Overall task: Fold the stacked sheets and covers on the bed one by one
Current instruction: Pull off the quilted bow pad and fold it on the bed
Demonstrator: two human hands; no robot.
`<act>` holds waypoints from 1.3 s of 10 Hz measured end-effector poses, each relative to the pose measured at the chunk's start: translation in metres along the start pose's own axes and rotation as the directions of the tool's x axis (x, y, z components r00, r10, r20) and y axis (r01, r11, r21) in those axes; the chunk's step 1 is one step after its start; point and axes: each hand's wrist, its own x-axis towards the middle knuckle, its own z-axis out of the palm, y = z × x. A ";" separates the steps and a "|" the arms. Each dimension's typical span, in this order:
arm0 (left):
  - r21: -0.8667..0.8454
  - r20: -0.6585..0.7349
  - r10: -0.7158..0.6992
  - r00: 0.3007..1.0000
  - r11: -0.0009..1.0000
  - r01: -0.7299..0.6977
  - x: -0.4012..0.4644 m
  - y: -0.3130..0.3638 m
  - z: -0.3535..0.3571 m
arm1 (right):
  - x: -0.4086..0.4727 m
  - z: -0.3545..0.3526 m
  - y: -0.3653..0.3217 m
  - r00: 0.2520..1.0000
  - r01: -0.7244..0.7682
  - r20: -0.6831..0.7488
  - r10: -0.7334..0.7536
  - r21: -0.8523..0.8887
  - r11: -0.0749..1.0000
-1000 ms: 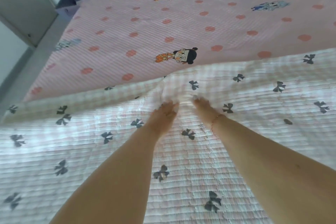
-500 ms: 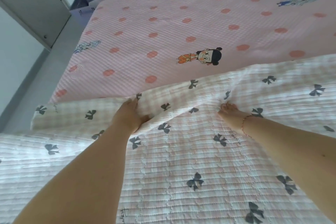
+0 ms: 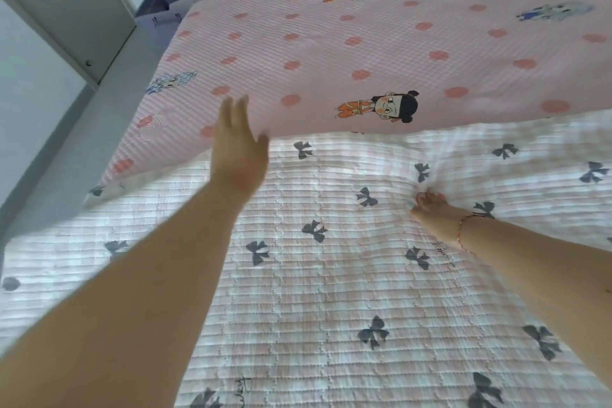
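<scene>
A white quilted cover (image 3: 331,291) printed with grey bows lies under both forearms. The right hand (image 3: 430,209), a red string bracelet (image 3: 462,228) at its wrist, pinches a bunched wrinkle of that cover. To its left and farther out, the left hand (image 3: 240,149) hovers with fingers straight and spread, holding nothing, blurred, above the cover's far edge. Beyond both hands spreads a pink dotted sheet (image 3: 364,43) with cartoon figures.

L hand (image 3: 239,146) blurred mid-air.
</scene>
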 end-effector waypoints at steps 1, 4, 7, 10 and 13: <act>0.314 0.172 0.037 0.984 0.945 -0.091 -0.089 -0.020 0.031 | -0.003 -0.004 -0.007 0.999 -0.033 0.016 0.033 0.023 0.999; 0.520 0.453 -0.274 0.848 0.854 -0.001 -0.120 -0.043 0.069 | -0.001 -0.004 -0.006 0.997 -0.018 -0.070 0.015 -0.037 0.999; 0.320 0.600 -0.253 0.759 0.945 0.062 -0.184 -0.044 0.048 | -0.042 0.043 -0.015 0.989 -0.055 -0.136 0.050 -0.033 0.998; 0.300 0.667 -0.244 0.704 0.953 0.047 -0.326 -0.018 -0.008 | -0.207 0.149 -0.021 0.999 0.022 -0.037 -0.027 -0.123 0.992; 0.296 0.716 -0.307 0.627 0.947 0.126 -0.416 0.004 -0.114 | -0.327 0.193 -0.061 0.999 0.030 0.017 -0.035 0.215 0.976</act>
